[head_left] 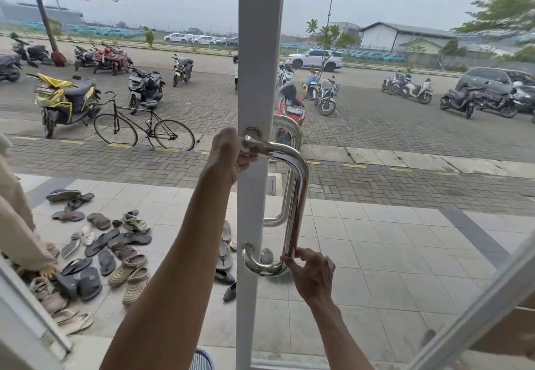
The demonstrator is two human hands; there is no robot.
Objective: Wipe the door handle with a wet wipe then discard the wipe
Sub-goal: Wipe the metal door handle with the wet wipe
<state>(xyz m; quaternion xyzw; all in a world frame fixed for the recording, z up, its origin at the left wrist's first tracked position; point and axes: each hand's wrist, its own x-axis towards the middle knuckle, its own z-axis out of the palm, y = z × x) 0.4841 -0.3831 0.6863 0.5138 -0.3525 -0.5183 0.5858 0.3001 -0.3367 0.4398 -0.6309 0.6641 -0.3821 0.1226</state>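
A chrome D-shaped door handle (298, 196) is fixed to the white door frame (257, 51), and a twin handle shows behind the glass. My left hand (228, 155) is wrapped around the handle's top arm close to the upper mount. A small pale bit of wet wipe (249, 145) shows between its fingers and the metal; most of the wipe is hidden. My right hand (312, 271) pinches the bar's lower end, just above the bottom bend, between thumb and forefinger. No wipe shows in that hand.
Several sandals and shoes (110, 254) lie on the tiled porch to the left. A person in beige clothes (17, 225) stands at the left edge. Another door's edge (477, 306) slants across the lower right. A blue basket rim (202, 361) sits at the bottom.
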